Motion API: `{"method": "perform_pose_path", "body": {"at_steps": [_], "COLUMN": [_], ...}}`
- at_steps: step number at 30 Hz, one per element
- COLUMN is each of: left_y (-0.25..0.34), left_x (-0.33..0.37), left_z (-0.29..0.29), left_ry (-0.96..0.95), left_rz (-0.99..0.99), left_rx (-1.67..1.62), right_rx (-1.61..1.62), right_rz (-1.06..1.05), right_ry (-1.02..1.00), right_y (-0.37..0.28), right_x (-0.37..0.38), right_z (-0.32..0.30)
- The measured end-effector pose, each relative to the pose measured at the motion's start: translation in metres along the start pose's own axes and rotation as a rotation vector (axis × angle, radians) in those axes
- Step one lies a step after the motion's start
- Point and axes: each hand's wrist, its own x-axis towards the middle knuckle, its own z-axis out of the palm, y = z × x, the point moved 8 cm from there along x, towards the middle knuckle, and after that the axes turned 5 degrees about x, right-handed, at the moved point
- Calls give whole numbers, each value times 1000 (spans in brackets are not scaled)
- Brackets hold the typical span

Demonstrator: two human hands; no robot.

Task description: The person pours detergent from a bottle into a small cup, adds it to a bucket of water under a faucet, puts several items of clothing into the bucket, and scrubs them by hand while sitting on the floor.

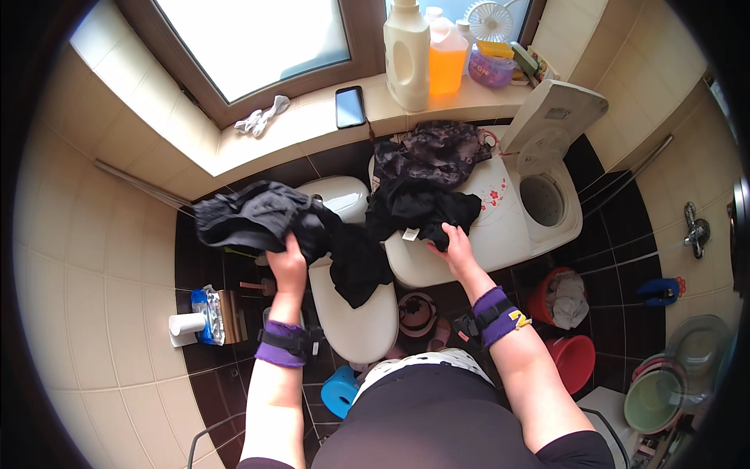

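Note:
My left hand is closed on a dark grey garment with a gathered band, lifted beside the toilet tank. Black cloth hangs from its right side over the toilet's white lid; I cannot tell if it is one piece with the grey garment. In my right hand is the edge of a black garment with a white label, above the white washing machine. A dark patterned garment lies behind it on the machine.
The washer's lid stands raised beside its round tub. Bottles, including an orange one, a phone and a light grey cloth rest on the windowsill. A red bucket and a blue plastic item stand on the floor.

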Motion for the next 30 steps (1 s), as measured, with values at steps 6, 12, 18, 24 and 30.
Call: {"method": "perform_pose_path", "body": {"at_steps": [6, 12, 18, 24, 30], "left_y": [-103, -196, -297, -265, -253], "left_x": [-84, -149, -239, -241, -183], "left_z": [44, 85, 85, 95, 95], "left_ry": [-396, -533, -456, -739, -729], "left_rz": [-231, -887, -1384, -1207, -774], "left_rx": [-27, -365, 34, 339, 550], "right_rx": [-27, -121, -214, -393, -465], "right_rz": [-25, -54, -92, -130, -356], "right_ry": [-12, 0, 11, 44, 107], "right_y": [7, 9, 16, -1, -39], "right_x": [2, -4, -12, -22, 0], "right_z": [4, -7, -15, -24, -12]}}
